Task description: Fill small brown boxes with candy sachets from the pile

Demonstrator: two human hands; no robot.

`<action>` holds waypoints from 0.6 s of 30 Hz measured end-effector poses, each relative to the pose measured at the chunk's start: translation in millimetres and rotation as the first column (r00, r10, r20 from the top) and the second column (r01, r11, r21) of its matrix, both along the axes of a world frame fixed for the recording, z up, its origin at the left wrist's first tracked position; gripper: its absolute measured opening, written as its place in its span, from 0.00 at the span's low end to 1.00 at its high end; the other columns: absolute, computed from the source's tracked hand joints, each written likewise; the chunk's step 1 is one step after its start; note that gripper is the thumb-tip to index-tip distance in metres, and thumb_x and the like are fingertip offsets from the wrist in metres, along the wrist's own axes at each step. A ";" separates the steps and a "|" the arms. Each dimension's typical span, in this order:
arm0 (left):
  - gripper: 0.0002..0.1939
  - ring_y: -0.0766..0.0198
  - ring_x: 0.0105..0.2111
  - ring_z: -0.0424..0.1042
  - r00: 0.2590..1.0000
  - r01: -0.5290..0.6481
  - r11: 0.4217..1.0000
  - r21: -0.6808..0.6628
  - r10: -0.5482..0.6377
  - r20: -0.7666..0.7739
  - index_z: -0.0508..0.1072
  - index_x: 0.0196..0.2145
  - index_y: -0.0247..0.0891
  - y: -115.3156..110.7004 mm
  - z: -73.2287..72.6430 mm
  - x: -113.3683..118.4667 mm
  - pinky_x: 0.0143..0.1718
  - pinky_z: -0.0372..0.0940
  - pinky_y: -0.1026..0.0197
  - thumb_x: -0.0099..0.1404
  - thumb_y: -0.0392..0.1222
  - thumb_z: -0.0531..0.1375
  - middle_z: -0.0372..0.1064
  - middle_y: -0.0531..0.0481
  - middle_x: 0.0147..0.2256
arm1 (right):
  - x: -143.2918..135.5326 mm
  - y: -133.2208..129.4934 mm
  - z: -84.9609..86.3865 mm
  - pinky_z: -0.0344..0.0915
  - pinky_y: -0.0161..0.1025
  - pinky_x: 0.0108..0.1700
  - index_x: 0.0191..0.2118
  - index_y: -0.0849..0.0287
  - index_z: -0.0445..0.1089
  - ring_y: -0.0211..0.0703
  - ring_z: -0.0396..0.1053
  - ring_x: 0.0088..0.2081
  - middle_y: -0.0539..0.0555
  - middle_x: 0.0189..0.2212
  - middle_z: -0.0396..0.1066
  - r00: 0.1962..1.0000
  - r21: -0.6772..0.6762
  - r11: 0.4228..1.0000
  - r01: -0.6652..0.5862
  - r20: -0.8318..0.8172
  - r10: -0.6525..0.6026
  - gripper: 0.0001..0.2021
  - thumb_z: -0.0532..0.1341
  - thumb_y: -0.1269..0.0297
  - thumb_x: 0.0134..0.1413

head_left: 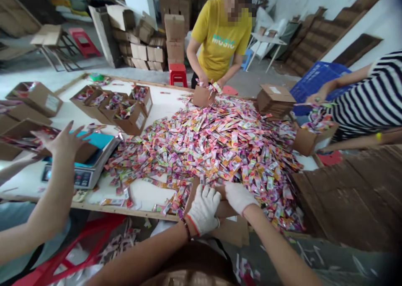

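My left hand (204, 209), in a white knitted glove with an orange cuff edge, lies over the left side of a small cardboard box (226, 209) at the table's near edge. Its fingers curl over the box wall, with a sachet close to the fingertips. My right hand (240, 197), gloved too, grips the box's right side; its fingertips are partly hidden. Just beyond both hands rises a large heap of small colourful sachets (216, 148). How full the box is cannot be seen.
Several filled boxes (133, 120) stand left of the heap. A co-worker's hand hovers over a box on a scale (91, 168). Two other people hold boxes across the table and at right. Stacked flat cartons (274, 101) and a brown cardboard sheet (351, 194) lie right.
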State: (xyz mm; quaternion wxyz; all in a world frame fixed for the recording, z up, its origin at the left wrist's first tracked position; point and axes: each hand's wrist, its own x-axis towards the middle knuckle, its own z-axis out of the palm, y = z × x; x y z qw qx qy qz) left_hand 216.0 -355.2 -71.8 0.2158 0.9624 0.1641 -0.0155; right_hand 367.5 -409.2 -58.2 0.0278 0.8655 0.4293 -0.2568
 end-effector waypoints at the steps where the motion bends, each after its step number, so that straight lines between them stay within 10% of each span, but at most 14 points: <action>1: 0.41 0.41 0.58 0.51 1.000 -0.001 1.000 -0.008 0.001 -0.009 0.61 0.55 0.32 -2.6 -1.5 1.6 0.61 0.34 0.37 0.48 0.59 0.63 0.55 0.34 0.56 | 5.1 -1.5 -1.6 0.60 0.41 0.37 0.33 0.63 0.72 0.50 0.71 0.38 0.65 0.34 0.74 1.000 -0.005 1.000 -0.004 0.008 0.004 0.09 0.55 0.71 0.50; 8: 0.53 0.29 0.57 0.47 0.994 0.004 0.999 0.039 0.000 -0.110 0.50 0.63 0.43 0.4 -1.1 34.7 0.52 0.33 0.27 0.43 0.54 0.67 0.50 0.29 0.59 | 30.3 2.2 -2.6 0.63 0.41 0.32 0.29 0.59 0.69 0.46 0.70 0.30 0.59 0.26 0.72 0.994 -0.025 0.999 0.047 -0.099 -0.049 0.11 0.50 0.70 0.52; 12: 0.49 0.38 0.48 0.59 0.970 -0.242 0.967 -0.084 0.239 -0.041 0.56 0.61 0.45 61.7 19.2 -15.5 0.48 0.53 0.37 0.42 0.57 0.65 0.57 0.34 0.51 | 44.3 34.2 5.8 0.66 0.41 0.30 0.42 0.56 0.66 0.45 0.70 0.29 0.56 0.30 0.72 0.858 0.344 0.846 0.407 -0.463 -0.225 0.14 0.48 0.60 0.55; 15: 0.44 0.49 0.45 0.64 0.818 -0.563 0.787 -0.251 0.574 -0.034 0.58 0.59 0.45 117.1 13.4 -108.8 0.45 0.61 0.50 0.44 0.50 0.64 0.60 0.42 0.49 | 41.2 84.6 -19.8 0.66 0.42 0.32 0.42 0.57 0.67 0.46 0.71 0.32 0.57 0.32 0.72 0.874 0.395 0.835 0.382 -0.447 -0.188 0.15 0.48 0.59 0.55; 18: 0.39 0.53 0.44 0.68 0.451 -0.799 0.339 -0.496 0.884 -0.124 0.57 0.58 0.41 153.5 -21.4 -202.2 0.44 0.64 0.55 0.48 0.48 0.63 0.68 0.46 0.45 | 16.9 145.7 -72.6 0.65 0.42 0.35 0.33 0.58 0.69 0.46 0.69 0.31 0.52 0.25 0.68 0.927 0.253 0.937 0.241 -0.346 -0.145 0.08 0.55 0.66 0.46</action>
